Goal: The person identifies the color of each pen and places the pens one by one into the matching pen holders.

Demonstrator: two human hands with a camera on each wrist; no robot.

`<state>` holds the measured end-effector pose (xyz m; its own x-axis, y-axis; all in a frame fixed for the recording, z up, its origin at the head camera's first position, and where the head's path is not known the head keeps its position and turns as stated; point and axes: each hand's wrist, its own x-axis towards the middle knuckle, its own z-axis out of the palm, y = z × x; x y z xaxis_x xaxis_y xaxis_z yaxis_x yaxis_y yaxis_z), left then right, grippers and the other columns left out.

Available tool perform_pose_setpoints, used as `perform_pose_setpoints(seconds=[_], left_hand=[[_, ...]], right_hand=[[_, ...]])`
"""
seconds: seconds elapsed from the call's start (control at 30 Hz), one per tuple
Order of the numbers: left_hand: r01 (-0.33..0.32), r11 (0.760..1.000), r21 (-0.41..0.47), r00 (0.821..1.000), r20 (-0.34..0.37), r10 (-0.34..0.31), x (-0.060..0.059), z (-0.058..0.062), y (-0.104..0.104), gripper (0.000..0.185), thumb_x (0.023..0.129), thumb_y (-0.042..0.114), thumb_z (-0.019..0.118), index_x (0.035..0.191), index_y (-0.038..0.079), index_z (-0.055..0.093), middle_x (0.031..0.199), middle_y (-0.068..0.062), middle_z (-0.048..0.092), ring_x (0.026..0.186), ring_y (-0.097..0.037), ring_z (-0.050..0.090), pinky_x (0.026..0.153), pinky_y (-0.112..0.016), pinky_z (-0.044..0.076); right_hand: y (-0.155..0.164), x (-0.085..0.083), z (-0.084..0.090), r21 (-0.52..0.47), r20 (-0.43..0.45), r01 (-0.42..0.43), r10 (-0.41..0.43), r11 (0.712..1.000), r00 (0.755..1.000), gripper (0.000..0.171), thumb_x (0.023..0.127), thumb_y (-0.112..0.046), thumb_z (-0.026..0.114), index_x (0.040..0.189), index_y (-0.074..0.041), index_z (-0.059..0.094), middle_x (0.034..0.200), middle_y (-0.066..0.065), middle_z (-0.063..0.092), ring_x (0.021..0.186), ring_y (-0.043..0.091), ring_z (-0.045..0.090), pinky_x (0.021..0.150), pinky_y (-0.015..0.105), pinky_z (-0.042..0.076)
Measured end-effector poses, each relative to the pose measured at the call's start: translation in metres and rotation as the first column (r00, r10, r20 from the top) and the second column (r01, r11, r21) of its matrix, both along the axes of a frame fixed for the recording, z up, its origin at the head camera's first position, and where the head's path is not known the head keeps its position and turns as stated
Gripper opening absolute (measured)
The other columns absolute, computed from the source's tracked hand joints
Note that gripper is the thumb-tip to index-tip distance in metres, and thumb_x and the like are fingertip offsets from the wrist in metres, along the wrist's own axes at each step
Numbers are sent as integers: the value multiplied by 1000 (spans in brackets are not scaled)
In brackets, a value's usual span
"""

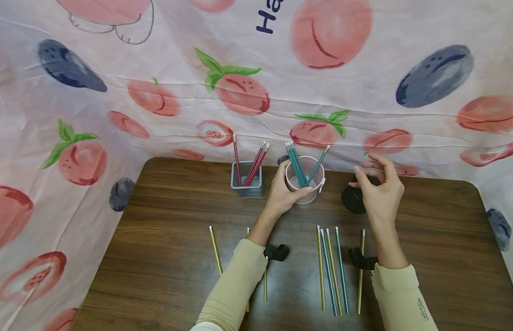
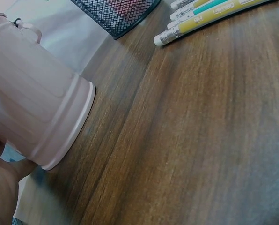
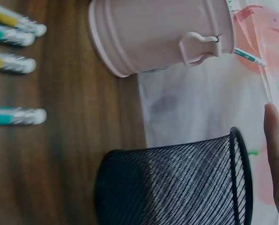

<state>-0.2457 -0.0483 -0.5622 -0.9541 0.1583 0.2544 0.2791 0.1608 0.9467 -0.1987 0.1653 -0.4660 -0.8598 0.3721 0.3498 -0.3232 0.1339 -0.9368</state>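
My left hand grips a pink cup with a small side handle, near the back of the table. The thumb lies on the near side of the cup. Several green pencils stand in it, one leaning right. In the left wrist view the same cup stands on the wood. My right hand is raised above a black mesh cup, its fingers loosely bent and nothing visible in them. In the right wrist view, fingertips show beyond the mesh cup's rim.
Left of the pink cup stands a bluish see-through container with several red pencils. Yellow and teal pencils lie in front, others near the left forearm, like a yellow pencil. Fruit-print cloth hangs behind the table.
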Motion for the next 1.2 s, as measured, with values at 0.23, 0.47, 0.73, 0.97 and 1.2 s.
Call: perform_pose_setpoints(seconds=[0.23, 0.47, 0.73, 0.97, 1.2], left_hand=[[-16, 1000, -6, 1000, -8, 16, 0, 0, 2, 83, 72, 20, 86, 142, 12, 43, 129, -10, 57, 120, -22, 54, 100, -51, 46], [-20, 999, -35, 1000, 6, 20, 1, 0, 3, 84, 71, 27, 84, 142, 12, 42, 130, -9, 56, 120, -21, 53, 101, -49, 45], [-37, 998, -46, 999, -4, 37, 1, 1, 1, 84, 70, 30, 84, 141, 12, 43, 129, -8, 57, 120, -20, 53, 102, -49, 45], [-15, 999, -46, 999, -30, 13, 2, -2, -1, 84, 70, 28, 84, 141, 12, 43, 129, -9, 57, 120, -20, 53, 101, -51, 45], [-16, 999, -49, 999, -49, 14, 4, -5, -2, 84, 70, 32, 84, 141, 11, 44, 128, -9, 57, 119, -20, 53, 102, -47, 45]], right_hand=[[-2, 23, 0, 39, 14, -31, 31, 999, 999, 34, 85, 10, 70, 118, 9, 61, 93, 30, 59, 74, 13, 66, 57, 26, 57], [-1, 32, -5, 83, 0, -41, 41, 996, 999, 36, 85, 12, 69, 119, 14, 58, 91, 29, 58, 74, 11, 65, 58, 24, 57], [-1, 43, -7, 162, -4, -49, 50, 986, 999, 35, 84, 14, 68, 118, 15, 58, 90, 29, 60, 73, 8, 66, 58, 24, 57], [-2, 62, -23, 165, -32, -37, 43, 986, 999, 36, 81, 20, 67, 116, 19, 56, 86, 25, 60, 70, 10, 65, 57, 24, 57], [-6, 77, -38, 157, -39, -26, 32, 987, 999, 33, 81, 20, 67, 113, 19, 60, 84, 25, 61, 69, 11, 66, 55, 25, 56]])
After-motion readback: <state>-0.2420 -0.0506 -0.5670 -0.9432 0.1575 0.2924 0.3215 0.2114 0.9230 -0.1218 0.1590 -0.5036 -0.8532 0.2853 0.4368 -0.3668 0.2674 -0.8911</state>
